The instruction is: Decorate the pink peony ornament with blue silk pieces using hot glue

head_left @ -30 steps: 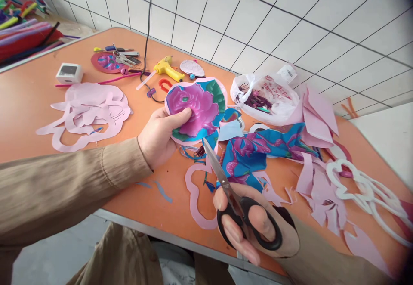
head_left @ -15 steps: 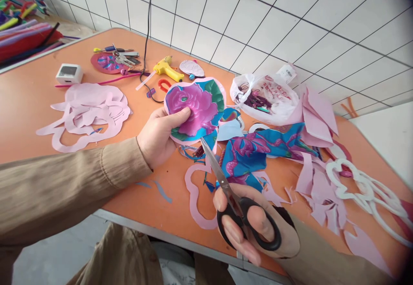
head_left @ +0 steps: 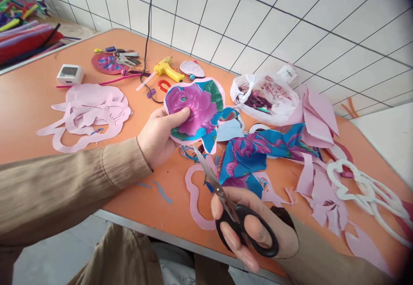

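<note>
My left hand point(head_left: 161, 136) grips a pink-edged cutout point(head_left: 196, 106) by its left side, thumb on top. Its face is blue fabric with a large purple flower and green leaves. Black-handled scissors point(head_left: 232, 209) are in my right hand point(head_left: 254, 220), fingers through the loops. Their blades look closed and point up-left, the tip just below the cutout and apart from it. Blue floral fabric point(head_left: 248, 156) lies right of the cutout. Under the blades is a pink cut-out outline point(head_left: 193, 199) on the orange table point(head_left: 129, 190).
Pink offcuts point(head_left: 93, 104) are piled at left, with more pink scraps point(head_left: 322, 194) at right. A yellow glue gun point(head_left: 168, 69), keys point(head_left: 124, 57) and a white box point(head_left: 70, 74) stand toward the back. A plastic bag point(head_left: 284, 95) sits by the tiled wall point(head_left: 226, 18). White cut shapes point(head_left: 364, 186) lie far right.
The scissors in my right hand have moved slightly left and down, so their tip has come away from the cutout's lower edge. My left hand holds the cutout almost still.
</note>
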Tool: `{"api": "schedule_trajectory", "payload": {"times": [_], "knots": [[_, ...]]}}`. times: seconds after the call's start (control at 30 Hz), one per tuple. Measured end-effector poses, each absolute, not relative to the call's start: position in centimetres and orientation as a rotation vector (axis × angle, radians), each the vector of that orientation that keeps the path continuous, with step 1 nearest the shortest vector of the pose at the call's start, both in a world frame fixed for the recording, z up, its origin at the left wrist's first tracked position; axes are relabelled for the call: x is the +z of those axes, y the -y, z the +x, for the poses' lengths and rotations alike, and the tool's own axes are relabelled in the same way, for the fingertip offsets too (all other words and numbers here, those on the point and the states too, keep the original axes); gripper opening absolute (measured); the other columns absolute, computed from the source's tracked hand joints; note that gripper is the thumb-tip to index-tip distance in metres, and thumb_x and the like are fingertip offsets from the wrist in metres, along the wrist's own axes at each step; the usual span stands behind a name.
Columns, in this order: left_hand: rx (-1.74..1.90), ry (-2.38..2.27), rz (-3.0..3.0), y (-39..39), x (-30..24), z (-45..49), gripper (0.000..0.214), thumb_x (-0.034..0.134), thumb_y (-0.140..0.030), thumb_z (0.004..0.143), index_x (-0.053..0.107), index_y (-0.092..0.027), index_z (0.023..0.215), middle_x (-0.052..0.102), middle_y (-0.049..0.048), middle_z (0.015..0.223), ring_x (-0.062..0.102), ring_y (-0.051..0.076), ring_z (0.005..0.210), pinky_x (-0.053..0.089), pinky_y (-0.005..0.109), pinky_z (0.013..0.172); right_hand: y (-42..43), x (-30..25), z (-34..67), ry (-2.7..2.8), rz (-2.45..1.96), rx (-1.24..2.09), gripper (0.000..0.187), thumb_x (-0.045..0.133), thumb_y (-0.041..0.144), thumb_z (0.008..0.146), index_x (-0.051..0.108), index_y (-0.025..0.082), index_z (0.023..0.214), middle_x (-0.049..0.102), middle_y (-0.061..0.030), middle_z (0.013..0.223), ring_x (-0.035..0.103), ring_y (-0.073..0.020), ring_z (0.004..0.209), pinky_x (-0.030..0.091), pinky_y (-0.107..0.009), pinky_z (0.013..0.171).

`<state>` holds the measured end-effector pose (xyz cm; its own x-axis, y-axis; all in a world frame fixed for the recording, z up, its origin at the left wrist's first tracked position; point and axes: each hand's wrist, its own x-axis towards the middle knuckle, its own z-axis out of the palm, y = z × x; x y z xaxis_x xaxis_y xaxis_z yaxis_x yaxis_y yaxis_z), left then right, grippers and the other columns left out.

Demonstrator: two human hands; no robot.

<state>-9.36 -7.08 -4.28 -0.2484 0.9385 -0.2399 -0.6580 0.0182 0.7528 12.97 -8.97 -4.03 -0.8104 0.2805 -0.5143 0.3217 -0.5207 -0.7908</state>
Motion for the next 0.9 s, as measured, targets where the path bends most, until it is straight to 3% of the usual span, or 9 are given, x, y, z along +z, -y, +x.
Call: {"api": "schedule_trajectory", "payload": {"times": [0.1,0.23,0.3,0.43,0.53,0.7,0.77,0.9], "knots": [[1.588,-0.937,0.4,7.0,-4.4,-9.5,0.007,0.063,-0.01,0.087,0.066,-0.01,0.08,0.069,0.0045,0.072,0.071,0.017,0.067,0.061,0.033,0.076,9.0,-4.4,13.3,-1.492,0.974,-2.614,0.061,0.071,0.073,0.074,0.057,0.019,0.099,0.053,0.0057,0.064,0.042,-0.002,0.042,0.033,-0.017,0.047],[1.59,-0.928,0.399,6.9,-4.2,-9.6,0.013,0.057,-0.009,0.09,0.065,-0.011,0.08,0.068,0.0043,0.068,0.072,0.018,0.07,0.06,0.03,0.071,9.1,-5.7,13.5,-1.43,0.822,-2.577,0.068,0.078,0.072,0.066,0.058,0.017,0.099,0.056,0.0039,0.065,0.049,-0.0036,0.041,0.035,-0.016,0.043],[1.59,-0.935,0.397,6.8,-4.1,-9.6,0.015,0.055,-0.009,0.091,0.065,-0.011,0.081,0.069,0.0045,0.069,0.073,0.018,0.071,0.06,0.029,0.07,9.3,-6.3,13.4,-1.467,0.806,-2.497,0.063,0.082,0.063,0.065,0.06,0.016,0.1,0.057,0.0042,0.063,0.05,-0.005,0.041,0.038,-0.017,0.043],[1.581,-0.949,0.399,6.6,-4.2,-9.8,0.013,0.054,-0.009,0.092,0.064,-0.011,0.084,0.071,0.0051,0.073,0.073,0.017,0.072,0.059,0.025,0.067,9.8,-6.5,13.0,-1.972,0.843,-2.268,0.039,0.085,0.035,0.067,0.067,0.015,0.096,0.055,0.0044,0.06,0.05,-0.0078,0.051,0.038,-0.02,0.048],[1.586,-0.929,0.407,6.5,-4.3,-10.0,0.01,0.056,-0.01,0.091,0.065,-0.01,0.086,0.071,0.0051,0.074,0.072,0.016,0.068,0.059,0.025,0.065,9.8,-5.9,12.8,-2.438,0.839,-2.033,0.03,0.083,0.027,0.068,0.072,0.016,0.094,0.057,0.0029,0.062,0.048,-0.0094,0.055,0.036,-0.023,0.049],[1.618,-0.887,0.348,6.2,-4.2,-10.1,0.012,0.055,-0.007,0.091,0.065,-0.01,0.083,0.07,0.003,0.072,0.069,0.011,0.062,0.058,0.02,0.064,9.6,-5.4,13.4,-2.656,0.823,-1.836,0.031,0.084,0.027,0.067,0.072,0.019,0.094,0.061,0.0018,0.064,0.05,-0.0112,0.057,0.04,-0.026,0.057],[1.612,-0.878,0.333,6.2,-4.0,-10.1,0.014,0.054,-0.006,0.091,0.064,-0.01,0.082,0.069,0.0021,0.069,0.068,0.01,0.06,0.057,0.019,0.062,9.5,-5.4,13.9,-2.539,0.866,-2.048,0.033,0.083,0.036,0.069,0.072,0.02,0.095,0.061,0.0018,0.061,0.05,-0.0103,0.053,0.038,-0.025,0.053],[1.589,-0.887,0.298,6.2,-3.8,-10.1,0.013,0.053,-0.007,0.092,0.065,-0.01,0.087,0.069,0.0035,0.069,0.071,0.015,0.067,0.061,0.026,0.07,9.0,-4.9,14.6,-1.907,0.861,-2.605,0.059,0.078,0.069,0.068,0.069,0.019,0.098,0.059,0.0015,0.063,0.049,-0.0066,0.042,0.035,-0.018,0.041]]}}
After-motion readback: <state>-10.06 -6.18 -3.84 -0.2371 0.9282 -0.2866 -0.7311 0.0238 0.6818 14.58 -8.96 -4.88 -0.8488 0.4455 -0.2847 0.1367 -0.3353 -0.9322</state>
